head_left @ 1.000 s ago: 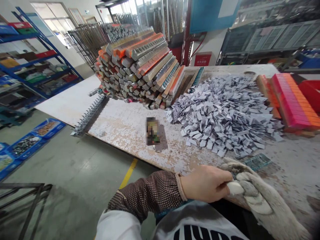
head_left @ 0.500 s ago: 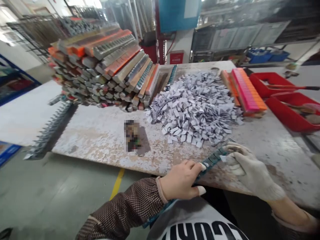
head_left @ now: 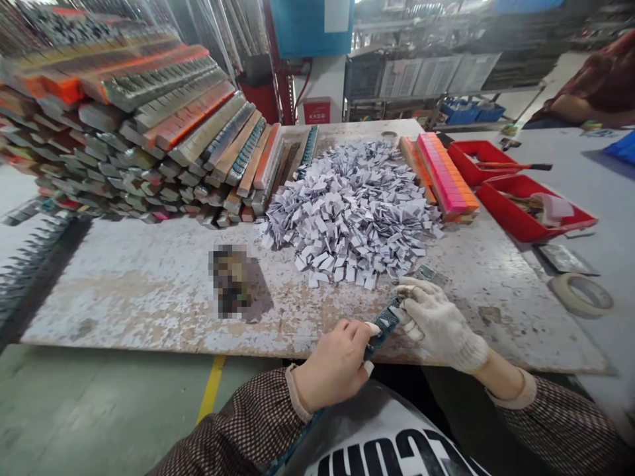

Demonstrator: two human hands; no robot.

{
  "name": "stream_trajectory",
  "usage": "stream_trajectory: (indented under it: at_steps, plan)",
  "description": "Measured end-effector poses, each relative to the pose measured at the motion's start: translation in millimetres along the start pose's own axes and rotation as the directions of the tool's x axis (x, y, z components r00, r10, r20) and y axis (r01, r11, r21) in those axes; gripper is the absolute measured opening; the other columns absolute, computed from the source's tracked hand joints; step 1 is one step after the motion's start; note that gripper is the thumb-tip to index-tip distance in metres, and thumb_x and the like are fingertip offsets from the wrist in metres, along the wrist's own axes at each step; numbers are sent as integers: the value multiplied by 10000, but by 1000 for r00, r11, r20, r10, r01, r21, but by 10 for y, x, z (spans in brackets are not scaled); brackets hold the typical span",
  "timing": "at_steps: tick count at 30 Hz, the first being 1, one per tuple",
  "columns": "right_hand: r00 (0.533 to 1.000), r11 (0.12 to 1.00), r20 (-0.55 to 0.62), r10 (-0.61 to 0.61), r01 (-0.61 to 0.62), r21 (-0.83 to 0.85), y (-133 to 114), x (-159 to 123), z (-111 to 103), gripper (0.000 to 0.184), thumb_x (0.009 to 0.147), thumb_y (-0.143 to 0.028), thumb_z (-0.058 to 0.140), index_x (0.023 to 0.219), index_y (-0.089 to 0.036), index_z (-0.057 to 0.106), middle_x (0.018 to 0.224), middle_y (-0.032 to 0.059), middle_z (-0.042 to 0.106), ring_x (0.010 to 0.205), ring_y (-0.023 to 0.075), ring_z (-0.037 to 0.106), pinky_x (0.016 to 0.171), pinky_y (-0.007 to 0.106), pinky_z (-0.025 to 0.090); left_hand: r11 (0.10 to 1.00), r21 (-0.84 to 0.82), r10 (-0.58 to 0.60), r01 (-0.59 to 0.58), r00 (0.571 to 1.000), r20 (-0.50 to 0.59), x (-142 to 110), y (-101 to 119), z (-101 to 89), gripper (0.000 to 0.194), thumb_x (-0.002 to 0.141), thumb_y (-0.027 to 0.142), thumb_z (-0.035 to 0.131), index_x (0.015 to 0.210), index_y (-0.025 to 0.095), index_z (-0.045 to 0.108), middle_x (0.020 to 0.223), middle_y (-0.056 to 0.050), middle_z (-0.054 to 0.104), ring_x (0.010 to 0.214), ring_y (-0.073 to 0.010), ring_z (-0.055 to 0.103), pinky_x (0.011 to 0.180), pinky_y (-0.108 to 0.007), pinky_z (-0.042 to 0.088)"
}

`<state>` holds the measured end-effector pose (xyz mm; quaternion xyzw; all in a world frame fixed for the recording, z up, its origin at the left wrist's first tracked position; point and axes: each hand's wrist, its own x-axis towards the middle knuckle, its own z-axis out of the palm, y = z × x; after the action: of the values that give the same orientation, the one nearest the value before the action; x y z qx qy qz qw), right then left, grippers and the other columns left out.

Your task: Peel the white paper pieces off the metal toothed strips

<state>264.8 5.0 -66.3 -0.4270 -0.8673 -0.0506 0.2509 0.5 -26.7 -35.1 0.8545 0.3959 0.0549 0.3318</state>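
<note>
A long blue-green slotted bar (head_left: 384, 328) slants from my lap up over the table's near edge. My left hand (head_left: 335, 362), with white covers on the thumb and a fingertip, is closed around it. My right hand (head_left: 444, 327), in a white knit glove, has its fingers bent together against the bar's upper part. What those fingertips pinch is hidden. Past them the bar's far end (head_left: 425, 272) shows. A small white piece sits on the bar near my left fingertip. Just beyond lies a large heap of small white pieces (head_left: 347, 215).
Stacked slotted bars (head_left: 149, 132) fill the left back. Pink and orange blocks (head_left: 446, 178) lie right of the heap, beside red bins (head_left: 536, 215) and a tape roll (head_left: 580, 294). A pixelated object (head_left: 229, 281) stands on the worn table (head_left: 149, 284). Another person's arm (head_left: 590, 82) appears far right.
The view has swung right, so the table's things sit further left. My right fingers, which pinched a small white piece beside the bar, now press against the bar. My left hand keeps its hold.
</note>
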Motion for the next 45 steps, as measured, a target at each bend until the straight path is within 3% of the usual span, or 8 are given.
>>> stream_trajectory:
  at_steps: [9, 16, 19, 22, 26, 31, 39, 45]
  plan:
    - [982, 1000, 189, 2, -1, -6, -68, 135, 60, 145, 884, -109, 554, 885, -186, 676, 1112, 142, 692, 1260, 349, 584, 1099, 536, 482, 1000, -26, 7, -7, 1000, -3, 10, -21, -2, 451, 866, 186, 607, 1300, 203, 482, 1300, -131, 615, 1172, -316, 574, 1024, -486, 535]
    - [998, 999, 46, -42, 41, 21, 108, 49, 129, 125, 974, -212, 563, 860, -204, 614, 1127, 140, 677, 1205, 326, 608, 1067, 536, 512, 998, -37, 41, -44, 996, -82, 48, -29, 64, 440, 901, 240, 635, 1313, 186, 490, 1311, -129, 630, 1208, -318, 594, 1045, -460, 522]
    - [999, 1000, 37, -12, 13, -4, 226, 13, 93, 160, 994, -303, 589, 871, -201, 603, 1158, 159, 677, 1220, 360, 605, 1034, 561, 530, 989, -128, 61, -78, 990, -130, 159, -68, -1, 497, 909, 410, 718, 1297, 196, 493, 1242, -106, 676, 1121, -289, 659, 976, -411, 553]
    - [1000, 1000, -11, 20, -20, 6, 265, -11, 25, 184, 1003, -370, 610, 920, -207, 593, 1183, 163, 670, 1241, 357, 607, 1026, 542, 544, 997, -79, -41, 24, 976, -212, 397, -158, -156, 422, 971, 528, 643, 1198, 193, 524, 1078, -68, 704, 989, -252, 695, 879, -366, 570]
    - [995, 999, -86, 43, -40, 36, 204, -61, -46, 158, 1027, -372, 561, 969, -225, 574, 1225, 160, 658, 1214, 359, 631, 962, 533, 576, 942, 209, -187, 261, 930, -317, 814, -285, -326, 323, 1036, 364, 552, 1259, 132, 517, 1223, -158, 659, 1126, -310, 666, 917, -415, 564]
    - [993, 999, -116, 36, -31, 43, 226, -178, -80, 123, 1017, -371, 547, 981, -254, 562, 1229, 152, 671, 1140, 388, 670, 879, 581, 592, 913, 259, -239, 315, 927, -288, 1095, -351, -303, 325, 986, 257, 585, 1263, 93, 537, 1230, -219, 660, 1160, -365, 662, 914, -448, 573]
    - [991, 999, -132, -25, 29, 31, 267, -190, -115, 110, 1009, -343, 506, 1017, -255, 571, 1202, 164, 679, 1054, 377, 692, 819, 554, 605, 927, 166, -275, 338, 909, -314, 945, -471, -284, 323, 945, 82, 499, 1269, 88, 505, 1119, -206, 714, 1038, -315, 727, 875, -412, 577]
    - [982, 990, -159, 97, -80, 113, 111, 71, -67, 223, 1009, -463, 541, 1036, -245, 580, 1245, 165, 673, 1126, 396, 674, 939, 599, 575, 975, 9, -207, 222, 922, -328, 615, -356, -339, 372, 960, 98, 504, 1321, 176, 466, 1124, -71, 746, 1016, -206, 725, 910, -329, 558]
